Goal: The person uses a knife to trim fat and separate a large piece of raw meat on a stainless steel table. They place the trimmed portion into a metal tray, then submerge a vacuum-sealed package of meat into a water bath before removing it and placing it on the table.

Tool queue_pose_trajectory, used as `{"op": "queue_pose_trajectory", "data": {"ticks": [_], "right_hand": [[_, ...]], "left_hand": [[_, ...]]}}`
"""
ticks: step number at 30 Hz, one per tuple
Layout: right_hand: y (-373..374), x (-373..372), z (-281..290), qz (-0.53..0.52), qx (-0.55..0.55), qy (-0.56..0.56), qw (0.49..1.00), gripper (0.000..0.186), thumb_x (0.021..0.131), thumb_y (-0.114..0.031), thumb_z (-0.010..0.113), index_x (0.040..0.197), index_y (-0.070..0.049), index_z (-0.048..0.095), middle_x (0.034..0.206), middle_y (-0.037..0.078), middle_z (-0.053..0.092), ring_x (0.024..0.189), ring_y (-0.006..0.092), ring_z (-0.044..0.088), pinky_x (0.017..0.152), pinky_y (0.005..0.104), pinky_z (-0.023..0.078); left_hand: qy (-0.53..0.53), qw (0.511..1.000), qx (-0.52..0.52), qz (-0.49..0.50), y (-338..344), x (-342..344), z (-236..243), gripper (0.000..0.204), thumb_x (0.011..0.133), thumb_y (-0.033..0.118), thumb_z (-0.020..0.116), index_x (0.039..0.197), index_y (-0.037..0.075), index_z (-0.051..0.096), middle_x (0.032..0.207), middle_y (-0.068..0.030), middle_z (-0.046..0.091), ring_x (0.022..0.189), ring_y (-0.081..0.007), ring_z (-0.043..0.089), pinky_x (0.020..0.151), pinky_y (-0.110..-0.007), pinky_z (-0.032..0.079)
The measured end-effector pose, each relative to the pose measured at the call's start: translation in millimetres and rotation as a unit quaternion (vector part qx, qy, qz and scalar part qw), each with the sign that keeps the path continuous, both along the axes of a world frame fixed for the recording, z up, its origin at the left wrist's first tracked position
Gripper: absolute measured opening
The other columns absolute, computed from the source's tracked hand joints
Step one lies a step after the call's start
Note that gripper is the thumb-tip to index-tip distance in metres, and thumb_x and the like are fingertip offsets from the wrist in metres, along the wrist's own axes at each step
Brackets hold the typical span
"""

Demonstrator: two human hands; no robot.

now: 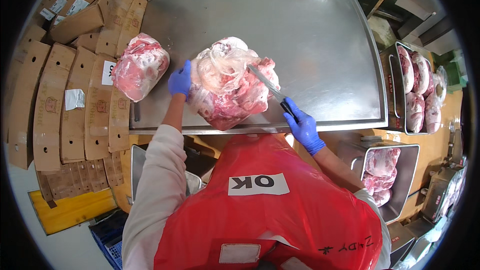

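A large raw piece of meat [227, 87] with pale fat and red flesh lies near the front edge of the steel table. My left hand [181, 80], in a blue glove, holds the meat by its left side; some fingertips are hard to make out. My right hand [304, 127], gloved too, is closed round the black handle of a knife [266, 81]. The blade slants up and left, its tip at the right part of the meat. A second raw piece of meat [141, 67] sits farther left on the table.
Stacked cardboard boxes [77, 100] line the left side. The steel table [300, 25] has a raised rim. At the right stand a metal bin [397, 97] and a lower metal bin [407, 175], both holding meat. A blue crate [115, 252] is at lower left.
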State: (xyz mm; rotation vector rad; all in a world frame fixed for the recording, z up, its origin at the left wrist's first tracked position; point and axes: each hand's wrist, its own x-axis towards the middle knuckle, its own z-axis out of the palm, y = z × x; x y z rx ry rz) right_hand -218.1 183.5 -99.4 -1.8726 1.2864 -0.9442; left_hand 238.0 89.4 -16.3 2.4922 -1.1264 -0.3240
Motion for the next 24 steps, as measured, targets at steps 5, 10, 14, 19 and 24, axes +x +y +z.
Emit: {"op": "queue_pose_trajectory", "data": {"ticks": [5, 10, 14, 19, 24], "right_hand": [[7, -26, 18, 0.004, 0.039, 0.082, 0.996, 0.053, 0.101, -0.034, 0.069, 0.152, -0.027, 0.055, 0.098, 0.019, 0.075, 0.085, 0.0402, 0.074, 0.074, 0.0465, 0.06], [10, -31, 50, 0.007, 0.047, 0.159, 0.986, 0.052, 0.101, -0.039, 0.067, 0.151, -0.031, 0.056, 0.09, 0.019, 0.074, 0.08, 0.0403, 0.073, 0.07, 0.0489, 0.058], [4, -32, 71, 0.018, 0.073, 0.189, 0.979, 0.052, 0.101, -0.042, 0.066, 0.151, -0.033, 0.055, 0.089, 0.019, 0.074, 0.08, 0.0398, 0.073, 0.071, 0.0491, 0.058], [5, -33, 81, 0.029, 0.103, 0.203, 0.973, 0.053, 0.101, -0.044, 0.064, 0.152, -0.034, 0.054, 0.09, 0.019, 0.074, 0.082, 0.0397, 0.073, 0.075, 0.0494, 0.058], [10, -35, 98, 0.043, 0.097, 0.24, 0.965, 0.052, 0.102, -0.045, 0.063, 0.151, -0.033, 0.055, 0.091, 0.018, 0.074, 0.082, 0.039, 0.073, 0.076, 0.0488, 0.058]], "left_hand": [[-0.09, 0.836, -0.4, -0.366, 41, -112, 17, 0.038, 0.087, 0.045, 0.079, 0.099, 0.01, 0.072, 0.095, -0.0155, 0.065, 0.092, -0.0374, 0.062, 0.085, -0.052, 0.049], [-0.276, 0.886, -0.109, -0.355, 56, -152, 25, 0.037, 0.086, 0.047, 0.075, 0.101, 0.013, 0.075, 0.095, -0.0119, 0.062, 0.097, -0.0323, 0.059, 0.088, -0.05, 0.044], [-0.295, 0.862, -0.033, -0.411, 39, -137, 14, 0.033, 0.091, 0.043, 0.071, 0.093, 0.011, 0.076, 0.092, -0.0106, 0.065, 0.093, -0.0304, 0.061, 0.085, -0.049, 0.044], [0.145, 0.932, -0.066, -0.326, 22, -114, -12, 0.025, 0.096, 0.025, 0.067, 0.082, 0.005, 0.072, 0.073, -0.0032, 0.066, 0.068, -0.0175, 0.059, 0.069, -0.038, 0.049], [0.32, 0.899, -0.147, -0.26, 21, -120, -1, 0.022, 0.097, 0.014, 0.068, 0.079, 0.002, 0.072, 0.071, 0.004, 0.064, 0.067, -0.0063, 0.053, 0.062, -0.028, 0.045]]}}
